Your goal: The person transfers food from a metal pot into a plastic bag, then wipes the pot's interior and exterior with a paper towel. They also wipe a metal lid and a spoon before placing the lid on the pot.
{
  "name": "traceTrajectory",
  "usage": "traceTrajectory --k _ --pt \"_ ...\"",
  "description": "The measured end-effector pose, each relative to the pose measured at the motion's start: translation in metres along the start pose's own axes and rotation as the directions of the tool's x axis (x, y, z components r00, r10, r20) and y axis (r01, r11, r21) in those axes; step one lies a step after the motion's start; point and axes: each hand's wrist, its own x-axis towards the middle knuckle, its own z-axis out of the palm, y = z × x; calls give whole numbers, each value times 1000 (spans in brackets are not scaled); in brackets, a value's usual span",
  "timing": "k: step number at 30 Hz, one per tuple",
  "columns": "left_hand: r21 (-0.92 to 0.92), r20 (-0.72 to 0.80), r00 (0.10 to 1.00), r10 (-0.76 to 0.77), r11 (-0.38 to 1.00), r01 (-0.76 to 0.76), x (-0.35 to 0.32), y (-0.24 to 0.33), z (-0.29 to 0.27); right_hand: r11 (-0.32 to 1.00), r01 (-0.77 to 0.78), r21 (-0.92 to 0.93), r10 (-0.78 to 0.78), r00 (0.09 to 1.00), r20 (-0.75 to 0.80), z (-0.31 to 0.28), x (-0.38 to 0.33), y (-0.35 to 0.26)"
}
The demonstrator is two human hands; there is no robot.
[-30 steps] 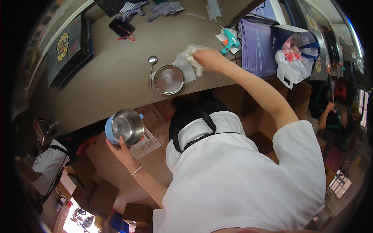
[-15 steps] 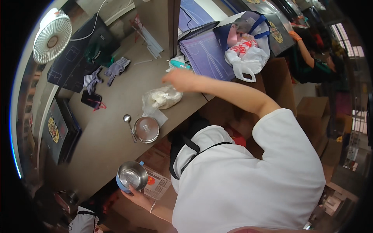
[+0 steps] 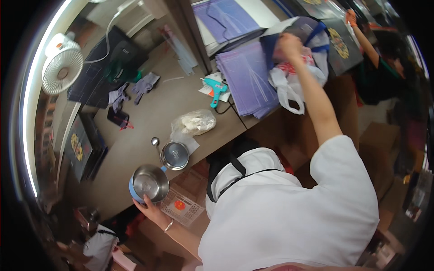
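Observation:
My left hand [image 3: 153, 213] grips the near rim of a steel bowl [image 3: 153, 184] with a blue outside and a blue tab. It is held at the table's front edge, and its steel inside shows. My right hand [image 3: 290, 47] is at the mouth of a tote bag [image 3: 320, 49] with blue handles, over a pink item. Motion blurs its fingers, and whether they hold anything is unclear. A white plastic bag [image 3: 289, 88] with red print hangs from the tote. Beside the bowl lie a round metal lid or dish [image 3: 175, 156], a spoon [image 3: 155, 142] and a clear bag of white stuff [image 3: 195, 123].
A teal glue gun [image 3: 217, 89] lies beside purple printed sheets [image 3: 246, 77]. Striped gloves [image 3: 144, 86], a phone [image 3: 118, 117], a white fan [image 3: 63, 64] and dark boxes [image 3: 81, 147] are farther left. A plastic crate [image 3: 183, 203] stands below the table edge. A co-worker [image 3: 379, 67] is at far right.
My right hand has moved right, from above the clear bag and glue gun to the tote bag. My left hand has raised the bowl slightly toward the lid. The view has shifted a little.

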Motion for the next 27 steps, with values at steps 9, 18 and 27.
traceTrajectory --k 9,18,27 --pt "-378 56 997 53 925 -28 -28 6 55 799 309 516 -312 946 -83 -178 -33 -79" --pt "-287 -25 961 275 919 -270 -42 33 80 16 70 997 -1000 -25 18 -258 -297 -349" --pt "212 12 931 364 909 -358 -15 17 1 -279 938 205 -939 -223 -261 -181 -323 -397"
